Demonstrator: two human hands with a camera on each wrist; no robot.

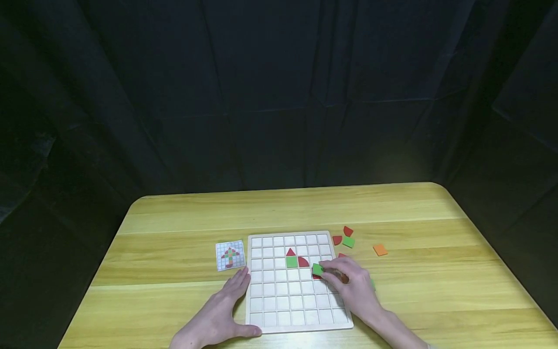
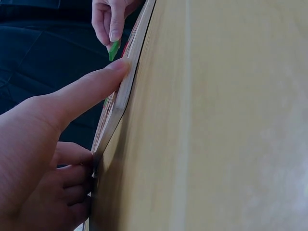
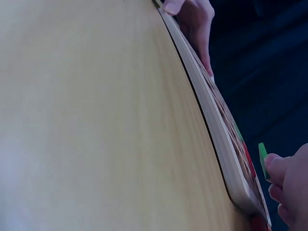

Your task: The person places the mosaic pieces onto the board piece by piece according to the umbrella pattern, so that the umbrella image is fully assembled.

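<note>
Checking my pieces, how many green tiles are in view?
4: one green tile on the board, one in the right hand, one right of the board, one partly behind that hand; others may be hidden.

Shows a bare left hand (image 1: 222,308), toward the left edge of the pale yellow wood-grained table (image 1: 152,232): slender fingers, long thumb (image 2: 91,89) with a broad, rounded base and fine creases at the joint. Shows a bare right hand (image 1: 350,281), nearer the right edge: slim fingers, short rounded nail (image 2: 114,34), tapering at the wrist into a bare forearm (image 1: 396,329). Wears, at the forearm's near end, a pale greyish edging (image 1: 430,346); too small to tell, sleeve or strap.
</note>
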